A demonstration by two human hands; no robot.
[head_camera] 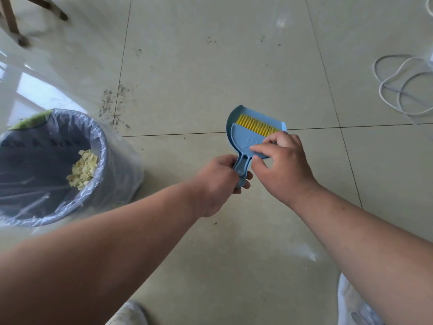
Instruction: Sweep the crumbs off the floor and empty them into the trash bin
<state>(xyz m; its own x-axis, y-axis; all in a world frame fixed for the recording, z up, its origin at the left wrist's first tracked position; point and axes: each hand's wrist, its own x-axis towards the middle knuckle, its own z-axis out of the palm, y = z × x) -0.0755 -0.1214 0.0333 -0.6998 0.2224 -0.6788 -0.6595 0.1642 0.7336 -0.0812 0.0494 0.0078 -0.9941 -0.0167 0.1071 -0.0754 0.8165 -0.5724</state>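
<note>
Left hand [216, 184] grips the nested handles; right hand [280, 160] fingers pinch the brush [249, 137] in the dustpan [232, 118]. Crumbs [114, 106] lie beside the bin [46, 165]; a sudden release could scatter them

Vantage: worn on the head, above both forearms.
Facing: forward and steeply down onto tiled floor [234, 66].
Nearness: hands close, mid-frame; floor beyond.
Shared: one view only.
</note>
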